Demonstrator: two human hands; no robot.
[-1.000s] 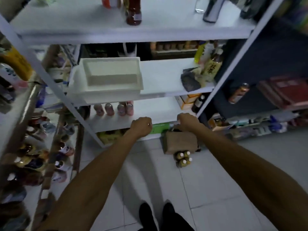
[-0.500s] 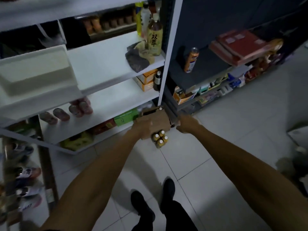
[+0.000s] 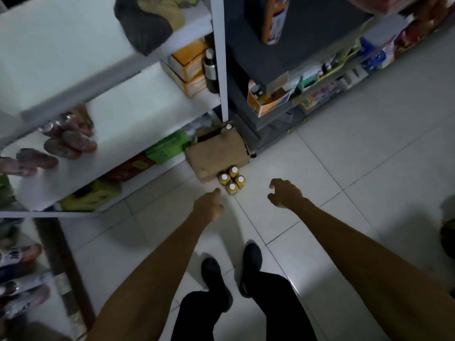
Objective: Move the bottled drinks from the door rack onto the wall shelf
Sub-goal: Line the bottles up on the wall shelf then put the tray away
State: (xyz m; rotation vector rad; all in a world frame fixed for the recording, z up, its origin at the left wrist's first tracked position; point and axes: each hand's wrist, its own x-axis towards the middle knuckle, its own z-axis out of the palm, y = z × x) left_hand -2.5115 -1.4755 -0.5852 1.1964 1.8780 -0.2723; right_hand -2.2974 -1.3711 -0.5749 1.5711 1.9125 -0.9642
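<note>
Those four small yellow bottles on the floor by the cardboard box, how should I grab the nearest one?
Take the nearest bottle by its white cap and neck, coming straight down from above. It stands upright, packed against the other three bottles with the cardboard box behind, so only its top and near side are free. The left hand is closest.

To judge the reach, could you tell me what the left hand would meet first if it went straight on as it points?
Probably the nearest of the four yellow bottles on the floor, just ahead of the left hand; depth is unclear.
</note>
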